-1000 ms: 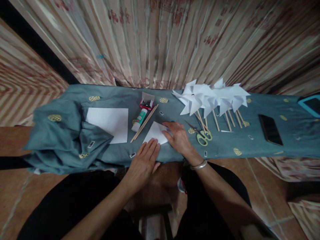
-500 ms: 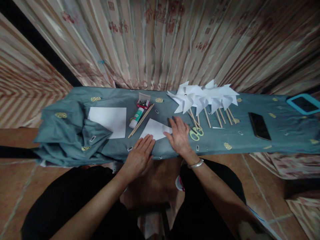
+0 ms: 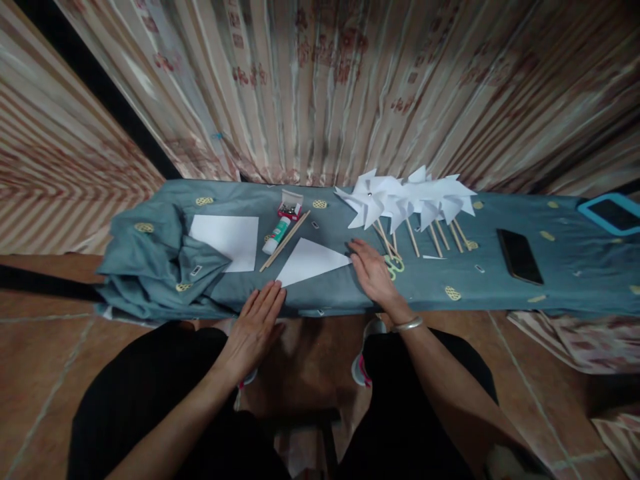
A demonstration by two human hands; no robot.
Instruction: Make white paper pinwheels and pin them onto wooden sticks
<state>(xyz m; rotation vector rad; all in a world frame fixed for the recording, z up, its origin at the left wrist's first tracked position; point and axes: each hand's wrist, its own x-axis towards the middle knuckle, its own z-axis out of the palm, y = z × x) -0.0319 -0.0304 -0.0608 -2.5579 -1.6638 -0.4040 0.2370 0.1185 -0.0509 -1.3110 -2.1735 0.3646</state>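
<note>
A sheet of white paper, shaped like a long kite, lies flat on the blue-grey cloth. My left hand rests palm down at the cloth's front edge, its outstretched fingertips by the paper's lower left corner. At the pointed right end is my right hand, open, its fingers extended and touching the tip. Just behind that hand are light-green scissors, partly covered by it. Left of the paper lie thin wooden sticks and a glue stick.
Several white paper pinwheels on sticks lie at the back right. Further right are a dark phone and a blue-framed device. A small red box of pins and another white sheet, partly under bunched cloth, lie left.
My right hand has slid right, off the paper's middle to its tip, uncovering more of the sheet. My left hand has drawn back to the lower left. The view has shifted slightly.
</note>
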